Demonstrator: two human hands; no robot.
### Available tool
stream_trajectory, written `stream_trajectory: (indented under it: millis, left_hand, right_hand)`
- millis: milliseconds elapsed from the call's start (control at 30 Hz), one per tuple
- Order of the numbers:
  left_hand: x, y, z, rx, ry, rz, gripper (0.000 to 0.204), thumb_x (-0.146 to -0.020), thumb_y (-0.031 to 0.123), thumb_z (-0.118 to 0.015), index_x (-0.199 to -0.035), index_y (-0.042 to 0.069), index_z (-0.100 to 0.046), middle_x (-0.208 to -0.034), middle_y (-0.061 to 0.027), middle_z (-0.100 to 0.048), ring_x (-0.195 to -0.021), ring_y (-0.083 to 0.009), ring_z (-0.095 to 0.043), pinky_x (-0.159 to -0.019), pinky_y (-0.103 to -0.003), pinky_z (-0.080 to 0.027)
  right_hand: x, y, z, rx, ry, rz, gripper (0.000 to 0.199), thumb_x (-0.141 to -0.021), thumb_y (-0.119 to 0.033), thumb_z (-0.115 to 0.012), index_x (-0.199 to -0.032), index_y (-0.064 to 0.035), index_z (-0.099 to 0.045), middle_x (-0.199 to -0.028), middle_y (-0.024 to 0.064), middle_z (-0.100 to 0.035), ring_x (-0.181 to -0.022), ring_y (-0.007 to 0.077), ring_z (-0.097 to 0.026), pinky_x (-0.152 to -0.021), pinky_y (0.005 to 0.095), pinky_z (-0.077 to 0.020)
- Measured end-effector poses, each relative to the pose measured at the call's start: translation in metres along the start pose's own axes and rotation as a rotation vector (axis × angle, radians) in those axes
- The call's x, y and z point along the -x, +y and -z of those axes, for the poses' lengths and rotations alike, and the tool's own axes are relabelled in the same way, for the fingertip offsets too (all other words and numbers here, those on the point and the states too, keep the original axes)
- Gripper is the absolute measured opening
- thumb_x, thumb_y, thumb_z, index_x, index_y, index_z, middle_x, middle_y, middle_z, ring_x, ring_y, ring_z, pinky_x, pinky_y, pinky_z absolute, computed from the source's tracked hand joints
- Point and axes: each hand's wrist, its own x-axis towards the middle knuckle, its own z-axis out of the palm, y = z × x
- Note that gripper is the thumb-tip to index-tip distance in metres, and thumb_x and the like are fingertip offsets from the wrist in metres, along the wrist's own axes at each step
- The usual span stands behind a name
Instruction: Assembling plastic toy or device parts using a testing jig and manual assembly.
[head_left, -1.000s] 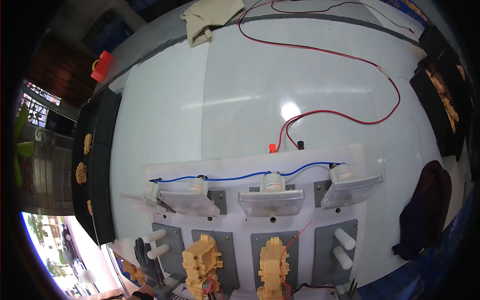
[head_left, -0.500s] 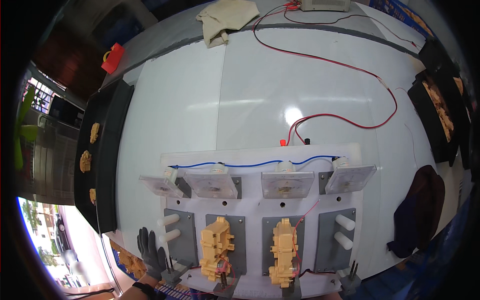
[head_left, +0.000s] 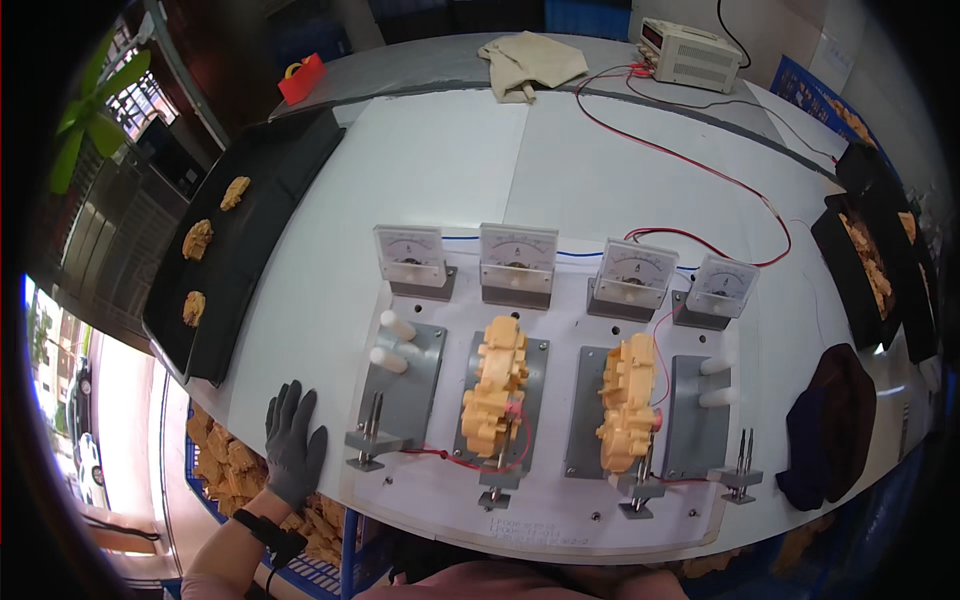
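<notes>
Meters (head_left: 518,250), four; plates (head_left: 432,365), four; pegs (head_left: 389,360), four, in two pairs; pin blocks (head_left: 742,479), four. Yellow housings (head_left: 495,385): two standing on the plates, three lying in the left black tray (head_left: 285,175). Power supply (head_left: 690,55), one; pale cloth (head_left: 533,62), one; red dispenser (head_left: 303,82), one; gloved hand (head_left: 294,445), one.

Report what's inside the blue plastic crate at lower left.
Piled tan plastic parts; the grey-gloved left hand and forearm cover some, and whatever lies beneath can't be seen.
</notes>
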Motion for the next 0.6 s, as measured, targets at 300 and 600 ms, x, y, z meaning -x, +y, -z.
stream_trajectory:
  millis: [300,600]
  left_hand:
    - [0.014,-0.005,-0.008,0.089,0.150,0.011,0.051,-0.098,0.035,-0.052,-0.142,0.008,-0.050,-0.150,-0.0216,-0.043,-0.141,-0.0396,-0.037,-0.120,-0.049,-0.025]
    - [0.007,-0.009,-0.018,0.076,0.140,0.016,0.052,-0.099,0.039,-0.048,-0.143,0.012,-0.050,-0.151,-0.0179,-0.043,-0.144,-0.0336,-0.035,-0.121,-0.046,-0.023]
  right_hand:
    - [-0.033,0.008,0.159,-0.550,-0.189,0.127,0.029,-0.097,-0.020,-0.047,-0.101,0.0008,-0.067,-0.088,0.0159,-0.071,-0.084,0.0311,-0.069,-0.080,0.0395,-0.0537]
    - [0.077,0.006,0.297,-0.832,-0.039,-0.215,0.030,-0.106,-0.021,-0.044,-0.128,-0.0045,-0.056,-0.113,0.0110,-0.070,-0.108,0.0193,-0.067,-0.094,0.0303,-0.0504]
